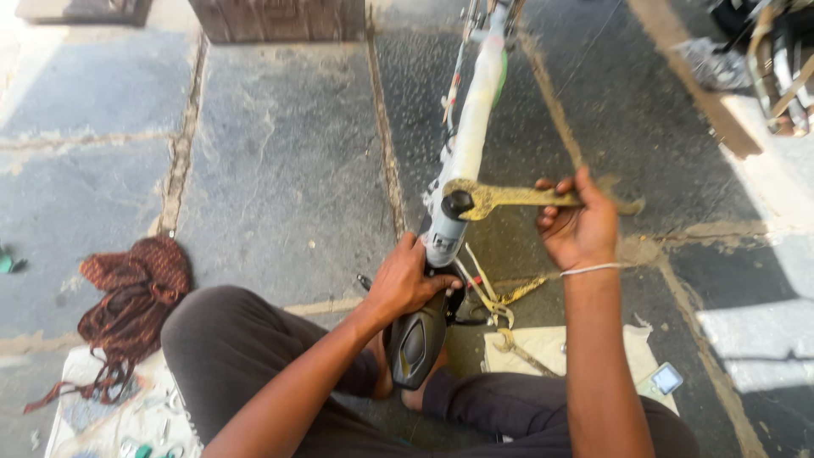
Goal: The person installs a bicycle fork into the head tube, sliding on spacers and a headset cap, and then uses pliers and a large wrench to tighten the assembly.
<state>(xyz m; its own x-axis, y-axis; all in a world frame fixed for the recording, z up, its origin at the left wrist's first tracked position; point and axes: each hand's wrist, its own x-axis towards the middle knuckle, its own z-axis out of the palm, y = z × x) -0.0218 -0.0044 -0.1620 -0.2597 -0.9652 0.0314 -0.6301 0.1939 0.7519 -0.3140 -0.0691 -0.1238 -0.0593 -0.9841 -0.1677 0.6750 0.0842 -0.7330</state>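
Head view: left hand (407,284) wraps the bicycle frame (471,127) just above the black saddle (415,343); right hand (577,225) grips a yellowish wrench (517,197), its open end against the frame's bolt (458,203), above the stone floor (280,161).

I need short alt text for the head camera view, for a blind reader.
A seated person's right hand sets a worn spanner on a black bolt of a wrapped bicycle frame, while the left hand steadies it by the saddle.
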